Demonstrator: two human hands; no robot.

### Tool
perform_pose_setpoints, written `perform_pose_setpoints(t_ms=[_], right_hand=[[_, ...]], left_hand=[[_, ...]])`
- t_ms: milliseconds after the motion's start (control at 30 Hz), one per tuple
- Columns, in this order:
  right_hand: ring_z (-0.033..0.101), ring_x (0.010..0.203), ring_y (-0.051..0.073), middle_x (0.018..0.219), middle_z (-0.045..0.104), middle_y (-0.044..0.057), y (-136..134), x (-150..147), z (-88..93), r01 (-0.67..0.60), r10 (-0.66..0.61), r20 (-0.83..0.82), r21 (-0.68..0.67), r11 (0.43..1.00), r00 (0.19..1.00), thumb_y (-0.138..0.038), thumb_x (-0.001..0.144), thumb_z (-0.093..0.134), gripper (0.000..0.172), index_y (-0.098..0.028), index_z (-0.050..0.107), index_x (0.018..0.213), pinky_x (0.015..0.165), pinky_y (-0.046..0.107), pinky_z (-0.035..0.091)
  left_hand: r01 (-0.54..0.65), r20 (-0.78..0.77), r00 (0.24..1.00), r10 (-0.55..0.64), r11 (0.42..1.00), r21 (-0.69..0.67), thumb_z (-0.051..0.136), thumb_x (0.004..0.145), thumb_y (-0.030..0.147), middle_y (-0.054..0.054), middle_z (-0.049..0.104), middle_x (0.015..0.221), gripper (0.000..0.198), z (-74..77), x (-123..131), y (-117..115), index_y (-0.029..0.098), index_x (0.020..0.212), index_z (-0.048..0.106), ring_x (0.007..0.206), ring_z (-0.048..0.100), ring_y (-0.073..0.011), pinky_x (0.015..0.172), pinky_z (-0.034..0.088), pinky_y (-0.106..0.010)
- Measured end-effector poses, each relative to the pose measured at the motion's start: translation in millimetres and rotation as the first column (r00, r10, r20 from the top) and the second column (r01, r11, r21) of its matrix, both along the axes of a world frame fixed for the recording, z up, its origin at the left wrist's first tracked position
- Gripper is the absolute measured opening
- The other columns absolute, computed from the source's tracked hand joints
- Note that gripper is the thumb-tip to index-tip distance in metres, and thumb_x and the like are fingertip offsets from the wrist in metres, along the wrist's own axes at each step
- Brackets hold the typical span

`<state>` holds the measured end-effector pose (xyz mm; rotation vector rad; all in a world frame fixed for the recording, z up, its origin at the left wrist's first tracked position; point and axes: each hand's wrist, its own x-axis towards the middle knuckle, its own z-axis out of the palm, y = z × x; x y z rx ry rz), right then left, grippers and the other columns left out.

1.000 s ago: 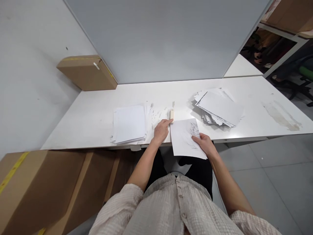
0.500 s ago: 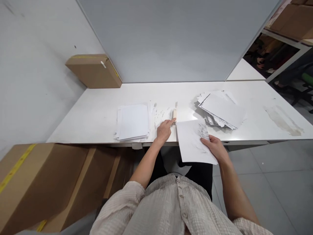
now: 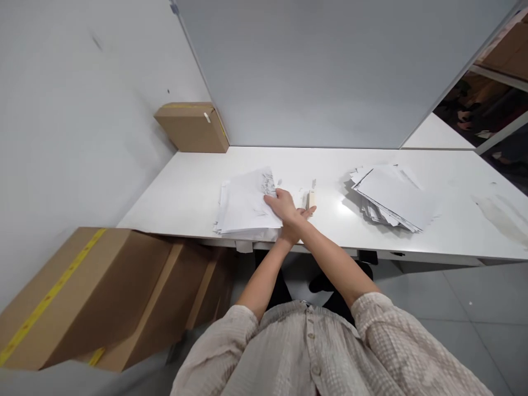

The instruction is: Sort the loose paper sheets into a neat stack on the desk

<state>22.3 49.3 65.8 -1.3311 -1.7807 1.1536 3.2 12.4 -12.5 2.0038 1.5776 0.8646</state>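
Observation:
My right hand [image 3: 282, 206] reaches across to the left, over my left wrist. It is closed on the right edge of a few paper sheets [image 3: 247, 201], thumb on top, with dark pencil-like marks near their upper right corner. The sheets lie over a paper stack [image 3: 223, 203] whose edges show on the left. My left hand [image 3: 304, 213] is partly hidden beneath my right wrist. Its fingertips are at the near end of a small cream stapler [image 3: 312, 198], which rests on the white table [image 3: 330, 165].
A larger, untidy pile of papers [image 3: 391, 192] lies to the right. A cardboard box [image 3: 192, 129] leans at the table's back left corner. Bigger cartons [image 3: 103, 286] stand below on the left. A grey panel [image 3: 309, 71] rises behind the table.
My right hand has carried the sheets from the table's front edge leftward onto the left stack, crossing over my left arm. My left hand stays at the stapler. The view has shifted left.

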Motion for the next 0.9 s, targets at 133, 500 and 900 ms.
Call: perform_pose_setpoints(t_ms=[133, 500, 900], right_hand=[[0.059, 0.09, 0.03, 0.087, 0.062, 0.011, 11, -40, -7.0, 0.036, -0.024, 0.172, -0.067, 0.997, 0.985, -0.037, 0.081, 0.054, 0.021, -0.02, 0.057, 0.092, 0.076, 0.042, 0.044], [0.057, 0.09, 0.026, 0.1, 0.063, 0.012, -16, 153, 14.3, 0.219, -0.395, 0.51, 0.37, 0.903, 0.764, -0.035, 0.087, 0.046, 0.029, -0.017, 0.059, 0.106, 0.08, 0.036, 0.041], [0.054, 0.099, 0.026, 0.104, 0.066, 0.01, -4, 319, -20.1, 0.183, -0.424, 0.73, 0.391, 0.902, 0.535, -0.041, 0.087, 0.042, 0.034, -0.02, 0.063, 0.104, 0.079, 0.033, 0.039]], left_hand=[[0.182, -0.13, 0.976, -0.177, 0.983, 0.024, 0.053, 0.083, 0.028, -0.007, 0.056, 0.113, 0.055, -4.4, -3, 3, 0.03, 0.137, 0.04, 0.101, 0.053, -0.0236, 0.096, 0.038, -0.039], [0.07, -0.252, 0.966, -0.06, 0.997, 0.029, 0.037, 0.084, 0.005, -0.005, 0.058, 0.114, 0.058, 2.9, 2, 1, 0.031, 0.135, 0.042, 0.101, 0.052, -0.0207, 0.085, 0.043, -0.03], [0.037, -0.258, 0.966, -0.009, 0.994, 0.103, 0.035, 0.08, 0.002, -0.003, 0.061, 0.109, 0.06, 2.6, 0, 1, 0.03, 0.133, 0.045, 0.096, 0.056, -0.017, 0.08, 0.046, -0.026]])
